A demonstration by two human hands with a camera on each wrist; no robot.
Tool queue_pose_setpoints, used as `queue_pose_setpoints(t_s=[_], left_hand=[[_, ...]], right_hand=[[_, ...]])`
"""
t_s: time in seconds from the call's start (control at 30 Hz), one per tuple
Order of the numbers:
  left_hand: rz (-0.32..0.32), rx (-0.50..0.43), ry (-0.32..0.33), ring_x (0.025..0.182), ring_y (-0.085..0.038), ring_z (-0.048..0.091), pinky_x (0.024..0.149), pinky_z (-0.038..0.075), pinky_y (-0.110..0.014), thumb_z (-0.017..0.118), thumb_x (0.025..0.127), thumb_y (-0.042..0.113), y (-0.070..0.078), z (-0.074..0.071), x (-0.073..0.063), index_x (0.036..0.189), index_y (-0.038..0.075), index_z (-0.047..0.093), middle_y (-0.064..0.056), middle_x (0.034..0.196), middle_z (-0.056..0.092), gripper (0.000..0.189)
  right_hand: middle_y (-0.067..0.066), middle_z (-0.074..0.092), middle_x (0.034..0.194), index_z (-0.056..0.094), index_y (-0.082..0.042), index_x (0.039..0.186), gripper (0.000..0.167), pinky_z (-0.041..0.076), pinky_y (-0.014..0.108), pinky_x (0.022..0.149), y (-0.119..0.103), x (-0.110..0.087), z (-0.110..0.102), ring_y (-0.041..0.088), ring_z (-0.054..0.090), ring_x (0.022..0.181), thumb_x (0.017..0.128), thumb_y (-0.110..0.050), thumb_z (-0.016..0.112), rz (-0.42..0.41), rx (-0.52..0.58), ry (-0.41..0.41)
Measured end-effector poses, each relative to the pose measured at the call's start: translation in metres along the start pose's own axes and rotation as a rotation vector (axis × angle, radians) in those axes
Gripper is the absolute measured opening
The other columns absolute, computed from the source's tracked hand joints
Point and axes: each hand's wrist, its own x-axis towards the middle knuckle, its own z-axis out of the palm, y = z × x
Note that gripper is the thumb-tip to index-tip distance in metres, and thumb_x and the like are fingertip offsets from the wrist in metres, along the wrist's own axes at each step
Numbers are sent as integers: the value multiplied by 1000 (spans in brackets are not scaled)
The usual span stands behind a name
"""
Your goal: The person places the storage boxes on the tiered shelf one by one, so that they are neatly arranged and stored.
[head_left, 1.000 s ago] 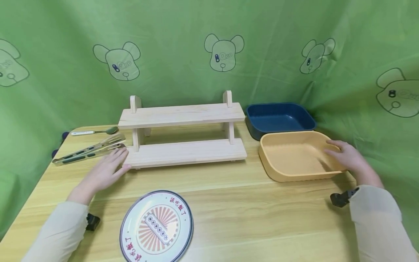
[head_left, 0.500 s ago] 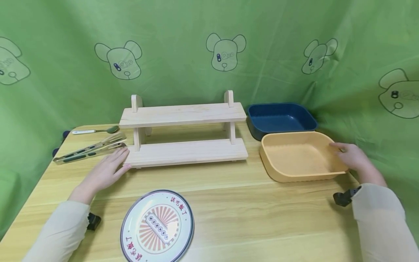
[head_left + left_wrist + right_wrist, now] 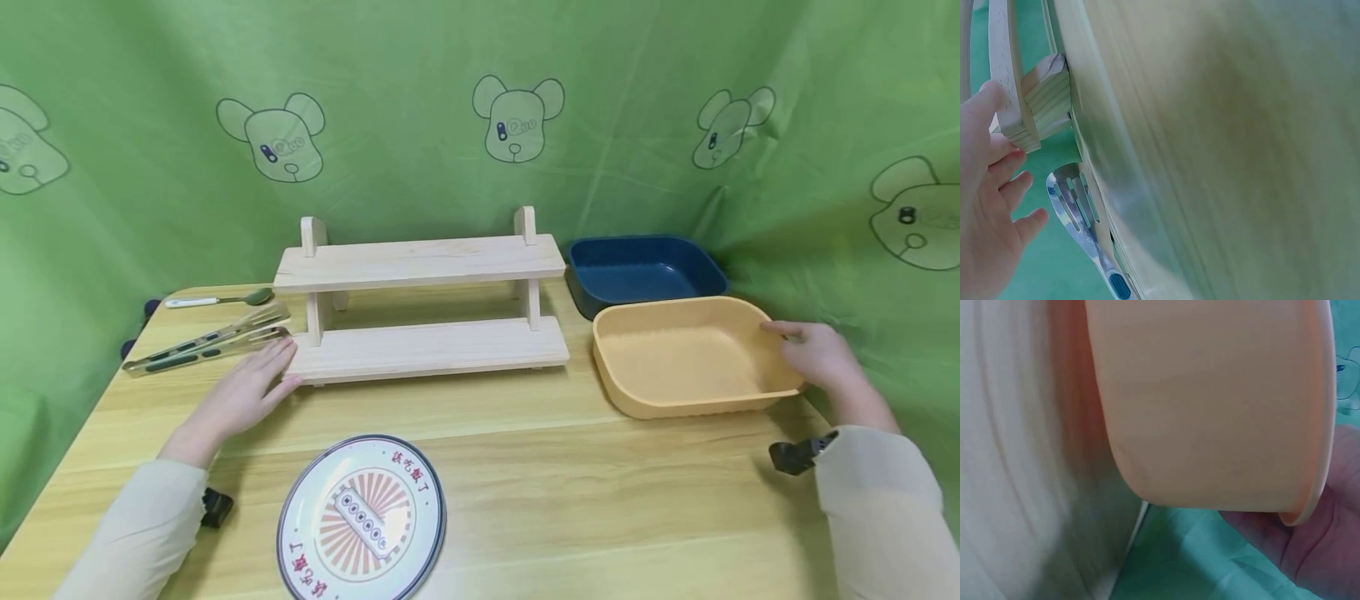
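My left hand (image 3: 243, 396) rests at the left end of a two-tier wooden shelf (image 3: 427, 350). In the left wrist view its thumb and index finger lie on either side of the board's corner, the other fingers spread loosely. Kitchen tongs (image 3: 202, 346) lie just beyond this hand, one slotted end (image 3: 1075, 203) showing below the fingers. My right hand (image 3: 825, 362) grips the right rim of a yellow rectangular bin (image 3: 693, 354), thumb over the inside wall and fingers outside. The right wrist view shows the bin's outer wall (image 3: 1216, 412); part of the gripping fingers is hidden.
A dark blue bin (image 3: 645, 271) stands directly behind the yellow one. A spoon with a white handle (image 3: 217, 300) lies at the back left. A printed round plate (image 3: 360, 517) sits near the front. Green cloth (image 3: 405, 100) hangs behind the wooden table (image 3: 570, 500).
My right hand has shifted right and taken hold of the yellow bin's rim. The bin has moved slightly, its right end a little farther right. My left hand stays at the shelf.
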Motion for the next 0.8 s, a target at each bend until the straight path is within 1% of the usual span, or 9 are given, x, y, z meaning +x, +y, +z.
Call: queue_pose_setpoints(t_s=[0.07,0.13,0.17,0.33,0.4,0.47,0.57,0.67,0.8], left_hand=[[-3,0,3,130,-43,25,105,22,-54,46,97,31,0,0,0,137,-9,33,-27,142,28,59],[-5,3,3,130,-43,25,105,22,-54,46,97,32,-1,0,-1,137,-9,33,-27,142,28,59],[-6,5,2,130,-43,25,105,22,-54,46,97,32,-1,0,-1,137,-9,33,-27,142,28,59],[-7,11,-2,129,-43,26,105,22,-53,47,97,32,-2,0,0,137,-9,33,-27,142,27,59],[-11,11,-4,129,-43,27,105,22,-53,47,97,32,-2,1,0,137,-9,33,-27,143,27,59],[-13,12,-8,128,-43,27,105,22,-53,47,97,32,-2,1,0,137,-9,33,-27,143,27,59],[-17,8,-9,128,-43,27,105,22,-53,47,96,32,-2,1,0,137,-9,33,-27,143,27,60],[-19,5,-8,128,-44,28,105,22,-53,47,96,33,-2,1,1,137,-9,33,-27,143,27,60],[-23,4,-5,127,-44,28,104,23,-53,48,96,32,-3,1,2,137,-8,34,-27,142,28,60]], right_hand=[[32,51,90,46,10,128,44,44,35,42,-5,-1,-3,18,42,42,90,-11,35,-5,-12,27],[27,53,86,47,9,127,44,41,34,42,-8,-3,-6,18,42,43,91,-15,37,-3,-18,31],[26,54,86,47,9,127,44,41,33,43,-10,-4,-8,18,42,44,92,-16,37,0,-20,32],[18,57,82,46,6,130,45,45,33,47,-18,-8,-16,19,50,50,94,-21,40,18,12,-7],[14,59,79,49,-2,132,43,47,33,49,-19,-10,-19,20,52,52,95,-22,41,19,32,-29],[12,60,78,52,-10,129,37,47,33,50,-21,-12,-23,20,53,53,95,-22,42,11,38,-48],[12,62,78,55,-10,121,31,48,33,51,-25,-15,-27,19,54,52,94,-21,44,-4,39,-42],[11,63,76,55,-8,120,30,49,33,50,-31,-17,-30,18,54,51,94,-19,45,-13,26,-19],[9,62,74,55,-24,111,21,48,33,49,-37,-20,-35,19,55,51,94,-18,45,-19,33,-11]])
